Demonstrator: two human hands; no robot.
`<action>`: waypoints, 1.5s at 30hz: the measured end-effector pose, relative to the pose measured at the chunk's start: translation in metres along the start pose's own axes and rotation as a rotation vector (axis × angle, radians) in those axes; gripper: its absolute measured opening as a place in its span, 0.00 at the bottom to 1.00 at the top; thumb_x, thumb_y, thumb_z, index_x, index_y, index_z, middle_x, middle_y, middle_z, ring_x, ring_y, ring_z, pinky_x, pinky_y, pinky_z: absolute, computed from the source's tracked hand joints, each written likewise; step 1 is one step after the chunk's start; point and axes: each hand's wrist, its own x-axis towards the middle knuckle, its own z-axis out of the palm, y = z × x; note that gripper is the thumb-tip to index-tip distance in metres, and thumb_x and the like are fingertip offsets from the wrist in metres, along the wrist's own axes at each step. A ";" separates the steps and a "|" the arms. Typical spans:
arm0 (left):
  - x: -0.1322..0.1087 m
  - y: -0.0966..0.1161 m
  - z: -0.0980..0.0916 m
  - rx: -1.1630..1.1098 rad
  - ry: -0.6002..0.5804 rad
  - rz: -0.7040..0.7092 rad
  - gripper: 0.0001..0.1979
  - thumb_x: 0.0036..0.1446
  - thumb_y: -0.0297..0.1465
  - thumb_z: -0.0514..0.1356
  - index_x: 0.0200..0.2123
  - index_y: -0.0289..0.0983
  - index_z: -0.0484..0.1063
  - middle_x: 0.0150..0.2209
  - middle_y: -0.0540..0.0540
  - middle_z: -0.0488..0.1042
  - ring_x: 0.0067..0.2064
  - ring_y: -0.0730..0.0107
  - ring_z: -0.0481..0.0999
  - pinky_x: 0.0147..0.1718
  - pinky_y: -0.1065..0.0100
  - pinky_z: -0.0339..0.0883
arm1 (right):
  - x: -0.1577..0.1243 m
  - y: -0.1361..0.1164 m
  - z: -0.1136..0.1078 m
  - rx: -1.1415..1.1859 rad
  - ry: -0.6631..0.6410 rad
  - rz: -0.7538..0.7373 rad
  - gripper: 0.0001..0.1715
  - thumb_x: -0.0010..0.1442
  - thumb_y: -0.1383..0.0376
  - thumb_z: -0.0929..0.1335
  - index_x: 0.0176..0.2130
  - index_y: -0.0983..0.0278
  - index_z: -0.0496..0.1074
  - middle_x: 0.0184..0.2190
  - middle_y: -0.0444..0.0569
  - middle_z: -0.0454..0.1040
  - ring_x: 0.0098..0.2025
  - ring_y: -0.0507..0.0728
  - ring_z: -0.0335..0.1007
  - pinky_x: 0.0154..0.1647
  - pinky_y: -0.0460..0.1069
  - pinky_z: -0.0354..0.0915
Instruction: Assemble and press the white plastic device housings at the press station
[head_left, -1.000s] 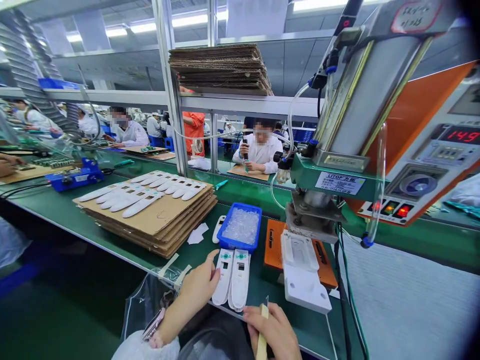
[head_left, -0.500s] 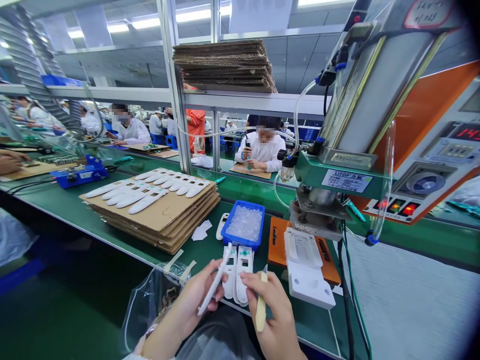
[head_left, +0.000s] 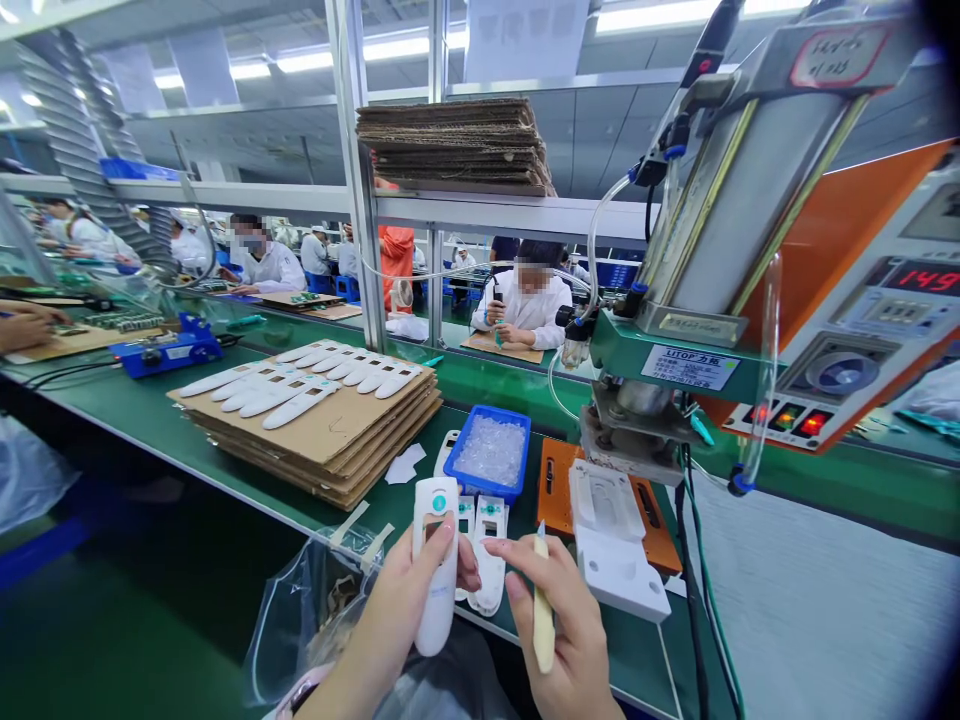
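My left hand grips a white plastic device housing, its front turned up to me with a teal button mark near the top and a small window under my thumb. In my right hand is a craft knife with a pale yellow handle, its blade tip pointing up and away. That hand's index finger reaches toward a white housing on the bench, with another partly hidden beside it. Just behind stands a blue bin of small clear plastic parts.
To the left, stacked cardboard sheets bear several white housings. At right, a press stands over a white fixture on an orange base. A clear plastic bag hangs at the bench edge. A co-worker sits opposite.
My left hand has turned the housing from edge-on to front-facing. My right hand, with the knife, has shifted slightly right.
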 end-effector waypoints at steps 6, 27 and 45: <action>-0.001 0.008 0.003 0.237 0.106 0.180 0.19 0.49 0.48 0.65 0.30 0.36 0.72 0.21 0.49 0.75 0.23 0.68 0.74 0.24 0.69 0.68 | 0.001 -0.005 -0.002 0.032 -0.059 -0.005 0.22 0.67 0.67 0.61 0.60 0.58 0.64 0.45 0.50 0.78 0.46 0.56 0.74 0.46 0.52 0.71; -0.020 0.043 0.027 -0.060 -0.083 0.309 0.21 0.57 0.39 0.60 0.50 0.45 0.57 0.22 0.56 0.72 0.18 0.74 0.70 0.19 0.73 0.67 | 0.035 -0.029 -0.005 0.283 0.142 -0.029 0.21 0.70 0.58 0.57 0.41 0.61 0.75 0.24 0.46 0.68 0.27 0.52 0.65 0.26 0.48 0.61; -0.032 0.035 0.031 -0.057 -0.048 0.256 0.33 0.54 0.42 0.64 0.60 0.50 0.55 0.28 0.54 0.70 0.24 0.74 0.69 0.24 0.72 0.68 | 0.047 -0.029 0.006 0.373 0.070 -0.017 0.10 0.65 0.72 0.64 0.44 0.60 0.69 0.25 0.42 0.71 0.32 0.51 0.70 0.33 0.48 0.66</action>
